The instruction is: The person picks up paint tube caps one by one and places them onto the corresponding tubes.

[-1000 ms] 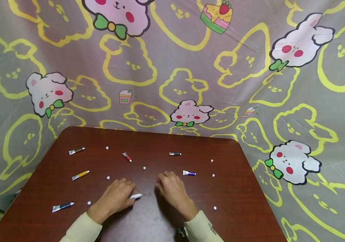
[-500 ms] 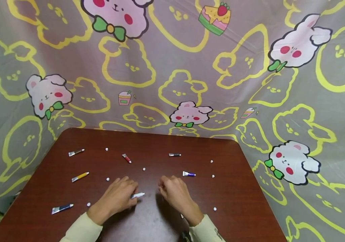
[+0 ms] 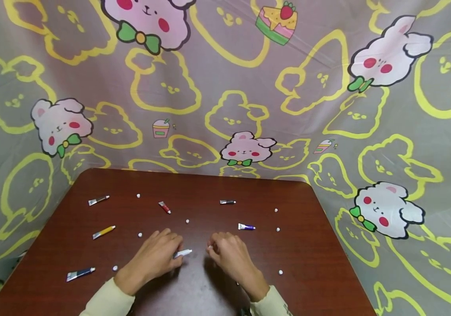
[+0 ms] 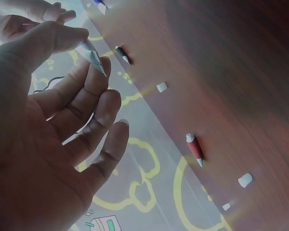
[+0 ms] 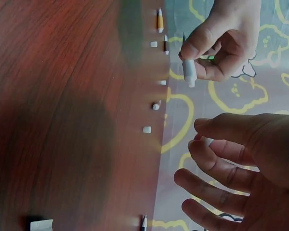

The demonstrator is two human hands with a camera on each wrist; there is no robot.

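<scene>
My left hand point(image 3: 154, 256) pinches a small white paint tube point(image 3: 183, 253) between thumb and index finger. In the right wrist view the tube's narrow nozzle end point(image 5: 189, 74) points towards my right hand and bears no cap. My right hand point(image 3: 233, 254) pinches a small white cap point(image 5: 207, 141), mostly hidden between thumb and index finger; its other fingers are loosely bent. Both hands are over the front middle of the table, a short gap apart. Nearest beyond them are a loose white cap point(image 3: 187, 221) and a purple paint tube point(image 3: 247, 227).
On the brown table point(image 3: 205, 188) lie red point(image 3: 164, 207), black point(image 3: 227, 202), yellow point(image 3: 104, 232), dark blue point(image 3: 81, 274) and dark brown point(image 3: 99, 200) tubes. Several white caps, such as one at right point(image 3: 280, 272), lie scattered. A patterned curtain point(image 3: 193, 87) surrounds the table.
My left hand has shifted slightly right, and the white tube sticks out a little further. My right hand has moved slightly right and nearer; the cap now shows at its fingertips.
</scene>
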